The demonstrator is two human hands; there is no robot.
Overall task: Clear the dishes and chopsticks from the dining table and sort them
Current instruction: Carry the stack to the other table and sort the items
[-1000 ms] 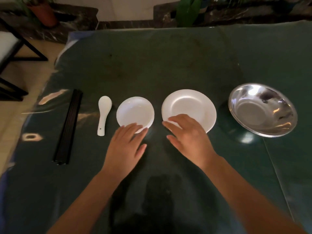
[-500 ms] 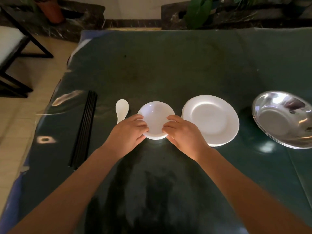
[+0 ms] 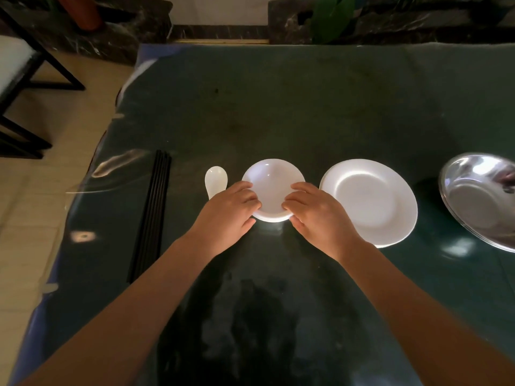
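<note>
A small white dish (image 3: 272, 181) sits mid-table on the dark green tabletop (image 3: 278, 107). My left hand (image 3: 228, 213) grips its left near rim and my right hand (image 3: 315, 215) grips its right near rim. A stack of larger white plates (image 3: 370, 201) lies just to the right. A white ceramic spoon (image 3: 215, 181) lies left of the dish, its handle hidden under my left hand. Several black chopsticks (image 3: 152, 215) lie in a bundle further left. A steel bowl (image 3: 485, 199) sits at the right edge.
The table's left edge drops to a tiled floor (image 3: 41, 176). A black-framed chair (image 3: 19, 79) stands at the far left. Potted plants (image 3: 328, 18) stand on a dark ledge beyond the table's far edge.
Both hands moved from the table onto the small dish, closing on its near rim from either side. The view has shifted to the left.
</note>
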